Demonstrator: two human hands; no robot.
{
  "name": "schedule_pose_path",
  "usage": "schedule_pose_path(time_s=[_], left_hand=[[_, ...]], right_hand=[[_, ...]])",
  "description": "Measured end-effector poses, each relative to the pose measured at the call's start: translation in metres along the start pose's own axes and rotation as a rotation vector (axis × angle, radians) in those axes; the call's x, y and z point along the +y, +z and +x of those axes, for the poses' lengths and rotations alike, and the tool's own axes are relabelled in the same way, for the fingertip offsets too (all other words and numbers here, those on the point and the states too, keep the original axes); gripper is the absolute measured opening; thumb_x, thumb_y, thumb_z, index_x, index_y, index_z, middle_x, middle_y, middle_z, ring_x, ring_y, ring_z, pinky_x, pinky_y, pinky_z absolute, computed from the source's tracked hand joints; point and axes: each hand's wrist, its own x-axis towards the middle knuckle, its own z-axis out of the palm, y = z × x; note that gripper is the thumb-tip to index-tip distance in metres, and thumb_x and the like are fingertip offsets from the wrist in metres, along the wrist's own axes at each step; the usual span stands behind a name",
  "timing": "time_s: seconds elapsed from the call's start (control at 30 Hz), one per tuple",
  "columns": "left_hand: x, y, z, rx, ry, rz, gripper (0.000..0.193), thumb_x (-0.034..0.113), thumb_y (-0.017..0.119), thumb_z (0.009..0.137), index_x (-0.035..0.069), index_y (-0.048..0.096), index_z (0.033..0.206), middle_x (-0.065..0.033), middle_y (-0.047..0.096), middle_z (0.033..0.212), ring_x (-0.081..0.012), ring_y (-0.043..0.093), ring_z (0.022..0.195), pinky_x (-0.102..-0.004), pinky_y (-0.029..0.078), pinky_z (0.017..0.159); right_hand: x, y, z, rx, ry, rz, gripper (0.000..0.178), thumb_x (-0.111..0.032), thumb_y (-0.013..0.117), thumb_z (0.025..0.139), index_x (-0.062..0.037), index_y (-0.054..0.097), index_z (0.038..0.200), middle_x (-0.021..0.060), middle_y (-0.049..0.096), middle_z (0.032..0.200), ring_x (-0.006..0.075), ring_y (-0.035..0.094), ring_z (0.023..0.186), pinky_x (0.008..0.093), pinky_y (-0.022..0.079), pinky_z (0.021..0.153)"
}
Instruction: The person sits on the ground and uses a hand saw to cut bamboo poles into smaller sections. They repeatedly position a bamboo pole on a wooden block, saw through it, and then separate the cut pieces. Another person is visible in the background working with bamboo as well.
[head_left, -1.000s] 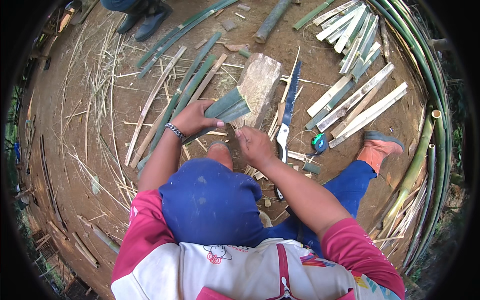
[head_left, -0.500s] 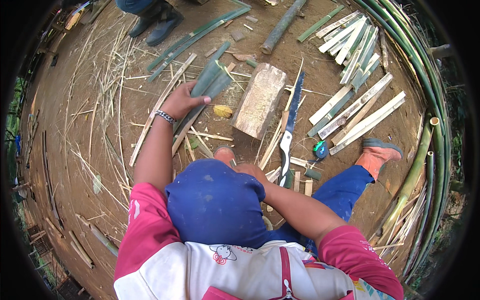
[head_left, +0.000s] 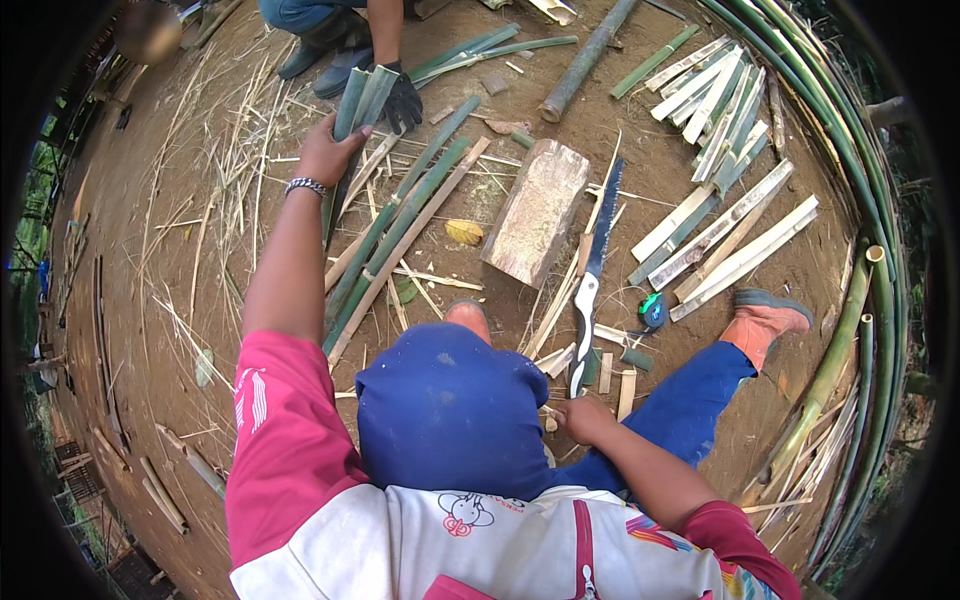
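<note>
At the far left of centre my left hand (head_left: 328, 155) is closed round split green bamboo pieces (head_left: 365, 100), which stick up past its fingers. A co-worker's black-gloved hand (head_left: 404, 104) is right beside their upper ends; I cannot tell whether it touches them. My right hand (head_left: 586, 419) is low by my thigh with curled fingers. A small pale bit shows at its fingertips, too small to name. Just beyond it lies a saw (head_left: 598, 240) with a dark toothed blade and white-and-black handle. More long bamboo strips (head_left: 400, 235) lie below my left hand.
A wooden block (head_left: 538, 212) sits on the dirt ahead of my knee. Split bamboo pieces (head_left: 715, 95) lie at the far right, with a tape measure (head_left: 653, 312) nearer. Long green poles (head_left: 868, 150) curve along the right edge. A co-worker's boots (head_left: 325, 60) stand at the far left.
My left hand has moved away and left with bamboo pieces, uncovering strips on the ground. My right hand has shifted right, off my knee. A co-worker's gloved hand has come down beside the pieces.
</note>
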Motion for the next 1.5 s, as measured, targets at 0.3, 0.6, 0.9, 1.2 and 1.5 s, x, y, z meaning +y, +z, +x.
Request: schedule_pose_path(time_s=[0.3, 0.6, 0.9, 1.2, 1.5], left_hand=[[0.010, -0.020, -0.055, 0.201, 0.003, -0.052, 0.043, 0.035, 0.076, 0.090, 0.001, 0.065, 0.114, -0.0070, 0.067, 0.077, -0.0188, 0.062, 0.067, -0.0349, 0.049, 0.064], [-0.014, -0.018, -0.193, 0.265, 0.122, 0.216, 0.028, 0.026, 0.071, 0.095, 0.001, 0.062, 0.105, -0.0118, 0.063, 0.084, -0.0231, 0.060, 0.076, -0.0376, 0.048, 0.070], [-0.020, -0.047, -0.208, 0.410, 0.160, 0.096, 0.027, 0.026, 0.066, 0.099, 0.002, 0.065, 0.110, -0.0060, 0.063, 0.086, -0.0165, 0.060, 0.081, -0.0316, 0.049, 0.075], [0.086, -0.068, -0.190, 0.436, 0.296, -0.328, 0.037, 0.037, 0.059, 0.103, 0.002, 0.066, 0.112, 0.0003, 0.055, 0.075, -0.0060, 0.051, 0.064, -0.0233, 0.042, 0.058], [0.119, 0.009, -0.203, 0.388, 0.331, -0.470, 0.040, 0.036, 0.054, 0.106, -0.001, 0.058, 0.118, -0.0039, 0.059, 0.082, -0.0124, 0.060, 0.073, -0.0282, 0.051, 0.071]], right_hand=[[0.003, 0.023, -0.001, -0.007, 0.030, 0.105, 0.038, -0.043, 0.056, 0.098, -0.0101, 0.073, 0.102, 0.0197, 0.071, 0.104, 0.0409, 0.067, 0.102, 0.0523, 0.051, 0.089], [0.005, 0.017, -0.007, 0.028, -0.024, 0.083, 0.030, -0.039, 0.061, 0.094, -0.0145, 0.076, 0.100, 0.0170, 0.073, 0.099, 0.0386, 0.068, 0.097, 0.0497, 0.054, 0.085], [-0.009, 0.025, 0.000, -0.090, -0.092, -0.062, 0.023, -0.008, 0.069, 0.077, -0.0036, 0.078, 0.098, 0.0204, 0.073, 0.108, 0.0378, 0.071, 0.101, 0.0463, 0.057, 0.084], [-0.016, 0.001, -0.020, 0.028, -0.033, -0.007, 0.040, -0.028, 0.068, 0.088, -0.0047, 0.070, 0.121, 0.0188, 0.070, 0.120, 0.0364, 0.068, 0.110, 0.0461, 0.055, 0.092], [0.043, 0.001, -0.011, 0.263, -0.054, 0.285, 0.063, -0.041, 0.067, 0.091, -0.0065, 0.054, 0.142, 0.0207, 0.064, 0.131, 0.0380, 0.062, 0.120, 0.0454, 0.049, 0.103]])
